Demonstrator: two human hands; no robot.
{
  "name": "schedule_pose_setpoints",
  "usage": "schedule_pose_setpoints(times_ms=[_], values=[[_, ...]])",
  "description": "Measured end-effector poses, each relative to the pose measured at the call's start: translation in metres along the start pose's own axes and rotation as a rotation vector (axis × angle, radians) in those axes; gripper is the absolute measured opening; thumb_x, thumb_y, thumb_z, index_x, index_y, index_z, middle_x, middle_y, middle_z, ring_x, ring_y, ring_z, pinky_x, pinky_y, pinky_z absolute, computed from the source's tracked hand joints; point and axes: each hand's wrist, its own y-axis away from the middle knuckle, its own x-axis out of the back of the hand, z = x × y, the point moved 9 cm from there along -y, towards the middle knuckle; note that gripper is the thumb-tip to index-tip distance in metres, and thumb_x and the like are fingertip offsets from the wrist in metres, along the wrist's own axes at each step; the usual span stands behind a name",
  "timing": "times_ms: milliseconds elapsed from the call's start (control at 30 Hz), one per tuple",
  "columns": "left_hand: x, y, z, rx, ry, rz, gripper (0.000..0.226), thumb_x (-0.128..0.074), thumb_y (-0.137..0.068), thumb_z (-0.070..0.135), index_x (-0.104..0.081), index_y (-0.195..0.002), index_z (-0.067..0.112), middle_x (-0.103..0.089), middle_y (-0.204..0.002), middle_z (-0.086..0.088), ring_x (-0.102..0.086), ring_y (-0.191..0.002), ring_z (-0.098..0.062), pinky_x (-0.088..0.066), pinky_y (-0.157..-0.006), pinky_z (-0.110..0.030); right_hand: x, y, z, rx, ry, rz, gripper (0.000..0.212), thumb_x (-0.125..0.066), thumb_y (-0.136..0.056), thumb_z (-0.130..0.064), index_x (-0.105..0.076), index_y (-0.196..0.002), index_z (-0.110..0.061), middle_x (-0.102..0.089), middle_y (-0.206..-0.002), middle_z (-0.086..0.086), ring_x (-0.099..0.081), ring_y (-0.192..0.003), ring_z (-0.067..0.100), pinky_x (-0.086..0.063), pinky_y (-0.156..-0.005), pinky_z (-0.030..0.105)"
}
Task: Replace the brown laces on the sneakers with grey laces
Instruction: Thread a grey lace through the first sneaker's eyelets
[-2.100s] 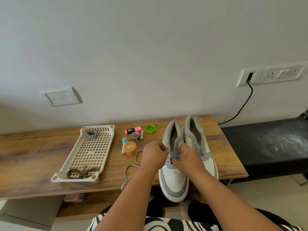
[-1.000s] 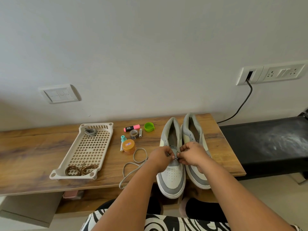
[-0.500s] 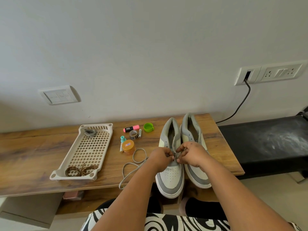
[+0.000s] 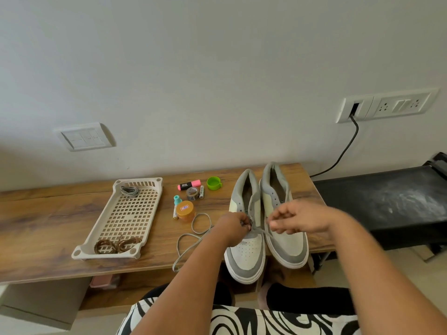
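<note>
Landmark: wooden bench (image 4: 36, 228), long, with brown grain.
Wall: plain white wall (image 4: 217, 68) directly behind the bench.
Switch plate (image 4: 84, 139): on the wall, above the left part of the bench.
Socket panel (image 4: 387, 105): on the wall, above the right end of the bench; a black cable (image 4: 343, 151) hangs from it.
Black seat (image 4: 387, 201): touching the right end of the bench.
Floor: pale floor (image 4: 399, 286), below the bench at the right.
Light: soft and even.

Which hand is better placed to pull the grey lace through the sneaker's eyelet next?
Probably the right hand: it pinches the grey lace end, while the left hand pinches at the left sneaker eyelets.
</note>
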Motion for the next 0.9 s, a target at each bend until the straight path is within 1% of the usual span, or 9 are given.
schedule_pose_setpoints(times_ms=[100, 233, 300, 400, 467, 533, 667, 800, 900], values=[[-0.001, -0.001, 0.001, -0.005, 0.0, -0.006, 0.006, -0.053, -0.098, 0.025, -0.055, -0.092, 0.024, -0.06, -0.101, -0.008, -0.052, -0.083, -0.018, -0.044, -0.071, -0.029, -0.011, -0.037, -0.003, -0.044, 0.372, 0.242, 0.035, -0.062, -0.091, -0.047, -0.067, -0.105, -0.016, -0.067, -0.098, -0.002, -0.063, -0.09, 0.013, -0.051, -0.082, 0.029], [-0.001, -0.001, 0.0, -0.007, -0.005, -0.013, 0.008, -0.053, -0.098, 0.023, -0.053, -0.09, 0.023, -0.057, -0.095, -0.005, -0.051, -0.081, -0.018, -0.042, -0.068, -0.029, -0.021, -0.055, -0.004, -0.082, 0.559, 0.229, 0.024, -0.061, -0.094, -0.036, -0.064, -0.088, -0.013, -0.063, -0.092, 0.005, -0.058, -0.084, 0.018, -0.042, -0.071, 0.028], [-0.001, -0.001, -0.001, -0.01, -0.004, -0.015, 0.006, -0.053, -0.098, 0.024, -0.054, -0.092, 0.024, -0.058, -0.095, -0.004, -0.053, -0.08, -0.018, -0.044, -0.068, -0.029, -0.02, -0.046, -0.003, -0.081, 0.509, 0.113, 0.022, -0.062, -0.094, -0.034, -0.063, -0.085, -0.014, -0.063, -0.083, 0.0, -0.057, -0.077, 0.014, -0.044, -0.068, 0.026], [-0.001, 0.0, 0.0, -0.015, -0.011, -0.018, 0.004, -0.053, -0.098, 0.026, -0.055, -0.095, 0.024, -0.06, -0.097, -0.004, -0.055, -0.083, -0.019, -0.047, -0.072, -0.032, -0.026, -0.001, -0.013, -0.006, 0.123, -0.298, 0.012, -0.062, -0.095, -0.02, -0.067, -0.09, -0.01, -0.063, -0.072, -0.001, -0.055, -0.064, 0.008, -0.043, -0.062, 0.019], [0.0, 0.002, 0.0, -0.003, -0.002, -0.022, 0.005, -0.053, -0.098, 0.027, -0.055, -0.095, 0.024, -0.062, -0.1, -0.005, -0.059, -0.087, -0.022, -0.052, -0.077, -0.035, -0.022, 0.029, -0.023, 0.018, -0.032, -0.437, 0.009, -0.064, -0.093, -0.016, -0.069, -0.091, -0.009, -0.063, -0.07, -0.002, -0.055, -0.062, 0.005, -0.042, -0.061, 0.016], [0.001, 0.005, 0.001, 0.009, 0.003, -0.024, 0.005, -0.053, -0.098, 0.027, -0.055, -0.095, 0.024, -0.064, -0.105, -0.007, -0.063, -0.094, -0.026, -0.056, -0.085, -0.041, -0.014, 0.023, -0.014, -0.041, 0.129, -0.325, 0.023, -0.067, -0.091, -0.029, -0.069, -0.098, -0.007, -0.067, -0.075, -0.005, -0.06, -0.068, 0.004, -0.046, -0.065, 0.018], [0.002, 0.008, 0.001, 0.031, 0.039, -0.024, 0.007, -0.054, -0.097, 0.028, -0.056, -0.093, 0.024, -0.064, -0.104, -0.009, -0.065, -0.096, -0.028, -0.057, -0.085, -0.043, -0.011, -0.034, -0.004, -0.101, 0.505, 0.142, 0.048, -0.056, -0.088, -0.061, -0.068, -0.096, -0.015, -0.071, -0.089, -0.004, -0.066, -0.084, 0.012, -0.055, -0.081, 0.031], [0.002, 0.007, 0.0, 0.034, 0.058, -0.021, 0.011, -0.055, -0.097, 0.024, -0.055, -0.086, 0.025, -0.061, -0.097, -0.005, -0.065, -0.096, -0.029, -0.056, -0.086, -0.046, -0.021, -0.051, -0.007, -0.06, 0.539, 0.271, 0.032, -0.064, -0.091, -0.042, -0.067, -0.086, -0.01, -0.066, -0.087, 0.006, -0.06, -0.08, 0.019, -0.042, -0.067, 0.029], [0.002, 0.006, -0.001, 0.034, 0.087, -0.022, 0.012, -0.057, -0.096, 0.022, -0.056, -0.084, 0.026, -0.061, -0.095, -0.003, -0.065, -0.088, -0.025, -0.056, -0.086, -0.044, -0.019, -0.042, -0.014, 0.012, 0.49, 0.2, 0.026, -0.063, -0.093, -0.037, -0.068, -0.089, -0.011, -0.07, -0.088, 0.0, -0.062, -0.082, 0.014, -0.046, -0.071, 0.028]])
